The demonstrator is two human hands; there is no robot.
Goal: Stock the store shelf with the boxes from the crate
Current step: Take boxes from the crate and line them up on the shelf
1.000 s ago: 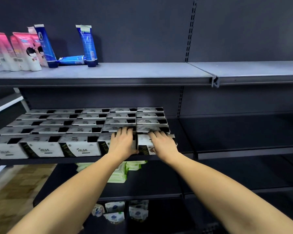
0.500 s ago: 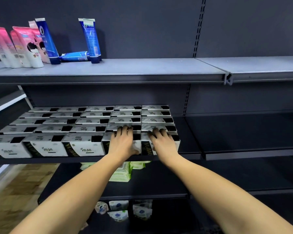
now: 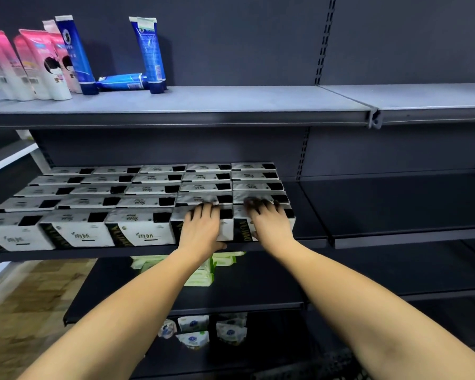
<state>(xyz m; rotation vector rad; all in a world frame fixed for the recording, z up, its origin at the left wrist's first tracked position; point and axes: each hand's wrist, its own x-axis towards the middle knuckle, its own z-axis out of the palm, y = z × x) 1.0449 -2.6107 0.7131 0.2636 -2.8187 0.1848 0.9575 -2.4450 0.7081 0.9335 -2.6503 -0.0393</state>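
Observation:
White boxes with black print fill the left part of the dark middle shelf (image 3: 93,252) in several rows. My left hand (image 3: 200,229) lies over the fourth box of the front row (image 3: 226,229), fingers hooked over its top and thumb under its lower edge. My right hand (image 3: 269,223) covers the fifth, rightmost front box (image 3: 242,229) the same way, fingers over the top edge. Both boxes stand in line with the front row (image 3: 146,234). The crate is out of view.
Pink and blue tubes (image 3: 52,58) stand at the left of the grey top shelf (image 3: 231,102). The middle shelf's right part (image 3: 395,204) is bare. Green-white packs (image 3: 200,272) lie on the shelf below, small pouches (image 3: 192,330) lower still. Wooden floor (image 3: 17,311) shows at left.
The rightmost front box, earlier askew and sticking out, now sits straight and flush with the row. Both hands stayed on the two boxes and pushed them slightly in.

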